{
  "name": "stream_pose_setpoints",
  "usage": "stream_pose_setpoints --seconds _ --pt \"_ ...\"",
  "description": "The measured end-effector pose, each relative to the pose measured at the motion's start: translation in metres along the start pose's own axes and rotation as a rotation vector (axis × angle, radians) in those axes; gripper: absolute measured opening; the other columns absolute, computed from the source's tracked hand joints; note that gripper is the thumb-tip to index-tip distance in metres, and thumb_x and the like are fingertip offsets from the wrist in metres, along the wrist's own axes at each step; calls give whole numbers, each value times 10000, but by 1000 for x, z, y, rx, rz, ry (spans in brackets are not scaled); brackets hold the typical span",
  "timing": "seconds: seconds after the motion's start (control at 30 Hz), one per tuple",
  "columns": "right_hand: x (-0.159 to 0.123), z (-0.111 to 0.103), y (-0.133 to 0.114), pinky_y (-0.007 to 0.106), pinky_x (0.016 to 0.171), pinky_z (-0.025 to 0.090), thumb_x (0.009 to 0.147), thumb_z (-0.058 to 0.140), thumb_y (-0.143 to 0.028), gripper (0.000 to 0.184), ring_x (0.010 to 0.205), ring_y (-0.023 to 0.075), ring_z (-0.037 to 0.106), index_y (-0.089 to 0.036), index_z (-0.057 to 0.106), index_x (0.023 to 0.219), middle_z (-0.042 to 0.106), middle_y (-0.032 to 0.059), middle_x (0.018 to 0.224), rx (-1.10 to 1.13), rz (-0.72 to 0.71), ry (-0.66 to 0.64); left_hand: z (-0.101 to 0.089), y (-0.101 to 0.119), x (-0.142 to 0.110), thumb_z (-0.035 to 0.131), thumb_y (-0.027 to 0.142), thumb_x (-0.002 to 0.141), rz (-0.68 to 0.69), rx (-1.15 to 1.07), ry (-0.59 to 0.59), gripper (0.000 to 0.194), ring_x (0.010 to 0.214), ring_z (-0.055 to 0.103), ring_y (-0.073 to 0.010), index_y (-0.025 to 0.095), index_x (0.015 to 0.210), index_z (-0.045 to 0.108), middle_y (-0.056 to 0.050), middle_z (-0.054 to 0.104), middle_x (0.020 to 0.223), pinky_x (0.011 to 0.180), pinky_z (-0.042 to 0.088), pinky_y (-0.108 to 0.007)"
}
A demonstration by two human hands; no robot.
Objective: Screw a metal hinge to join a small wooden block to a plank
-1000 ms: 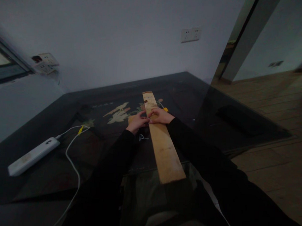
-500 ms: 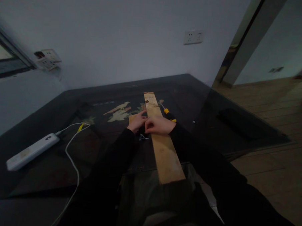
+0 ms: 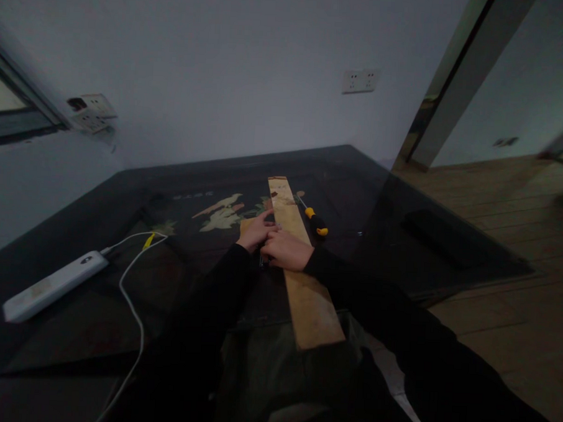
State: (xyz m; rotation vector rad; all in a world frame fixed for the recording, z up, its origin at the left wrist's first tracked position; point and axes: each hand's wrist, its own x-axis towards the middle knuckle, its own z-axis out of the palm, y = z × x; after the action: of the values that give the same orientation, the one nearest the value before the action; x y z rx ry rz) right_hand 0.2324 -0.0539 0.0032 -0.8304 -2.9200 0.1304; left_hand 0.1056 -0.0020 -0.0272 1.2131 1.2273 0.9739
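Observation:
A long, flat wooden board (image 3: 312,305) lies lengthwise, its near end reaching past the table's edge toward my lap. My left hand (image 3: 256,231) is closed at the board's left edge, fingertips touching it, beside a smaller wood piece (image 3: 245,224) that is mostly covered. My right hand (image 3: 289,251) rests across the board, its fingers curled together just left of it. Whatever is between those fingers is hidden. Small thin metal pieces (image 3: 262,260) on the table show partly beneath the right fingertips. Right of the board lies a yellow-and-black screwdriver (image 3: 316,222).
The dark table (image 3: 190,263) has a bird-and-flower picture (image 3: 223,211) on its top. At left lies a white power strip (image 3: 57,285) with a white cable (image 3: 135,310). A dark flat object (image 3: 441,236) lies at right. A wall (image 3: 231,78) stands behind.
My right hand has moved down and slightly left, now covering most of the small metal pieces. The screwdriver shows more fully. My left hand stays at the board's edge.

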Motion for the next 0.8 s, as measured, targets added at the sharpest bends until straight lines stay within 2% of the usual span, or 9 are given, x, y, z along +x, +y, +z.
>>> stream_pose_setpoints --seconds 0.17,0.37,0.53,0.73,0.8 --pt "2 3 -1 331 796 322 816 571 -142 152 924 212 541 -136 723 806 701 96 846 -20 10 14 0 0 0 700 35 681 6 11 -12 733 631 611 -110 141 1362 453 -11 673 754 650 471 -222" --pt "1 3 -1 320 761 324 812 570 -124 154 926 206 547 -145 713 866 707 81 884 -16 -14 19 0 1 0 672 7 685 -4 42 10 708 592 590 -102 145 1350 470 15 635 700 616 461 -216" --pt "0 1 -2 324 777 336 810 549 -106 192 933 214 559 -136 707 915 703 87 887 -19 -38 17 -1 -2 2 716 47 668 -5 32 0 744 591 590 -100 145 1359 457 14 632 707 595 456 -209" --pt "-1 -1 1 331 832 358 780 542 -75 177 912 202 564 -141 699 827 688 83 868 72 -45 116 -5 -5 10 689 51 675 -2 38 -18 728 626 606 -103 118 1358 447 -12 658 762 640 482 -215" --pt "-3 -4 6 307 802 374 755 541 -51 184 868 180 562 -146 689 810 676 66 862 145 -45 150 -7 -6 11 679 36 665 17 33 -31 715 626 607 -106 109 1342 462 -2 648 741 628 479 -209"
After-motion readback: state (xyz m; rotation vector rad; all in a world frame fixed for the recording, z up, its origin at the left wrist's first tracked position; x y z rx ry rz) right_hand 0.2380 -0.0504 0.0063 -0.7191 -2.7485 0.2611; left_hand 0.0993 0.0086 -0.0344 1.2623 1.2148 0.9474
